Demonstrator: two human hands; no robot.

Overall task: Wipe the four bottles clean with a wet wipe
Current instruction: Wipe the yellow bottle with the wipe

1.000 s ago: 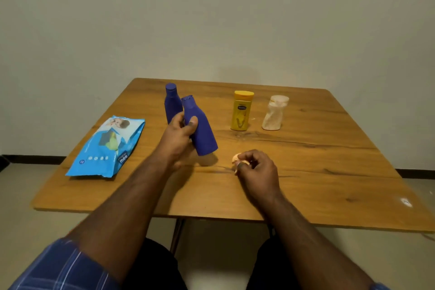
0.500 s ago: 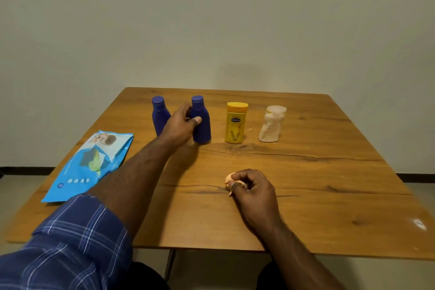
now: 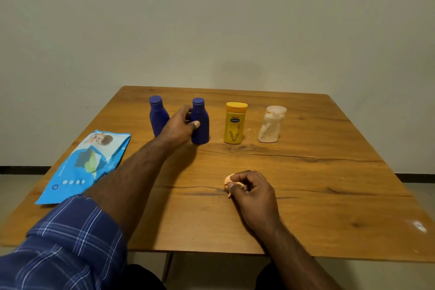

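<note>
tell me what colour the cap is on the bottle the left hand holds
Dark blue cap, matching its bottle; head view.

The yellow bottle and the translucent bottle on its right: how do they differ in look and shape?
The yellow bottle is opaque with a dark label; the translucent bottle is pale, see-through and unlabelled. The yellow bottle has straight sides; the translucent bottle looks twisted or crumpled at its middle. Both stand upright on the table, untouched by the hands.

Bottle row (image 3: 233, 122) blocks far side; wipes pack (image 3: 87, 165) left; table (image 3: 329, 183) right open
</note>
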